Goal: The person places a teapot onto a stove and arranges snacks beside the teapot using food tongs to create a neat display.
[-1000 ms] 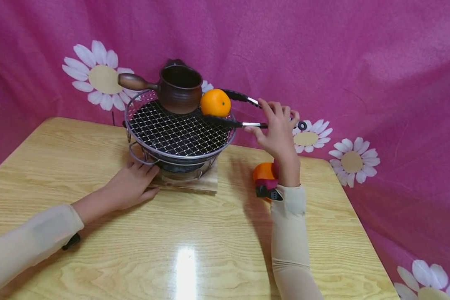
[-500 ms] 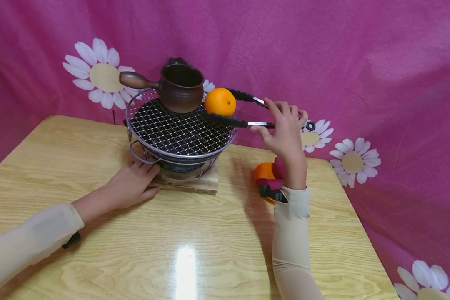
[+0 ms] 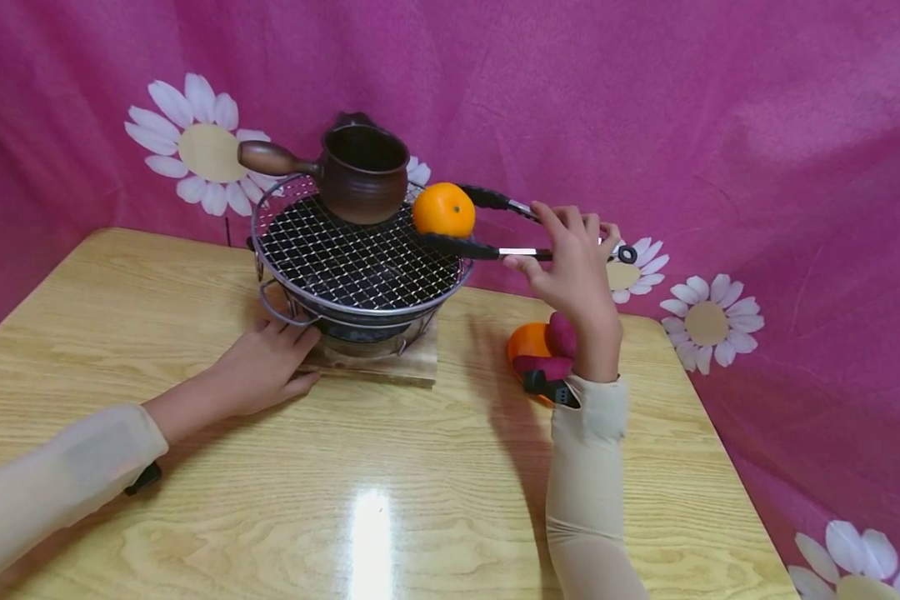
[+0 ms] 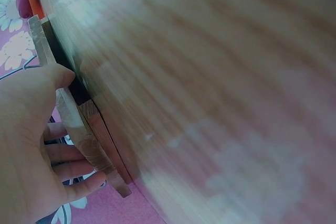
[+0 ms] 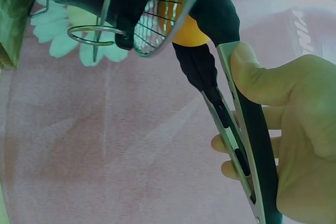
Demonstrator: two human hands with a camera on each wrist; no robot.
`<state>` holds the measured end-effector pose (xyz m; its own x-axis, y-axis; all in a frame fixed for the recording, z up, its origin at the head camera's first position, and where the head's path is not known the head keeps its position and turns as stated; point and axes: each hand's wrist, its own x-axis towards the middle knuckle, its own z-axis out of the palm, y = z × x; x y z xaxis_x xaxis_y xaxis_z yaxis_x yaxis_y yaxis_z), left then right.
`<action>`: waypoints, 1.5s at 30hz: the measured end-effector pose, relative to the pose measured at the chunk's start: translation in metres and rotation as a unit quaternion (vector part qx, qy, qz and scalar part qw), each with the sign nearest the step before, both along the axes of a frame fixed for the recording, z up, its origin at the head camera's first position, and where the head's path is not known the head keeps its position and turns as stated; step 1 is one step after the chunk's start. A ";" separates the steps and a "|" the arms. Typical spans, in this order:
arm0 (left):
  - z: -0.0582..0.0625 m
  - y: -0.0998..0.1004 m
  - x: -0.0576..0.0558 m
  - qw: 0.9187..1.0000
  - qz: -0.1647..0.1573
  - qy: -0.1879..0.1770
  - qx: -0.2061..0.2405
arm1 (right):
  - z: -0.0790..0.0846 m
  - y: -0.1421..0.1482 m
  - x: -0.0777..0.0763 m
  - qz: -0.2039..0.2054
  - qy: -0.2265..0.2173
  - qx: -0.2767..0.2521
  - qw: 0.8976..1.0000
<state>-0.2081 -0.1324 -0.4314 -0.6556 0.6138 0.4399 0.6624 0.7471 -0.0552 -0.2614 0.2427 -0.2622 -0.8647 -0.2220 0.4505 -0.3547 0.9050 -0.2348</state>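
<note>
Several bent right fingers (image 3: 551,222) round tongs (image 3: 516,252)

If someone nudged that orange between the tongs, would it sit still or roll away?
The orange would probably roll once free, being nearly round. Nudged as it is, it might swivel or slip, since the tongs flank it on just two sides. Its plump, unbroken visible skin suggests it should hold its shape under a gentle squeeze.

Table (image 3: 270,500) bears a board (image 3: 390,372) — and apparently an orange plate (image 3: 527,340).
</note>
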 end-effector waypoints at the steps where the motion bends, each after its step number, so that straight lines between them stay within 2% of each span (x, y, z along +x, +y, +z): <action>1: 0.000 0.000 0.000 1.000 -0.001 0.001 0.001 | -0.001 -0.001 -0.001 0.000 0.000 0.001 1.000; 27: -0.002 0.000 -0.003 1.000 0.000 0.001 0.001 | -0.013 -0.009 -0.015 0.002 -0.010 -0.005 1.000; 39: 0.000 0.001 -0.001 1.000 -0.005 0.011 0.008 | -0.014 -0.008 -0.015 0.016 0.025 -0.022 0.999; 45: -0.001 0.000 -0.001 1.000 -0.005 0.012 0.007 | -0.010 -0.007 -0.011 0.015 0.029 -0.033 0.999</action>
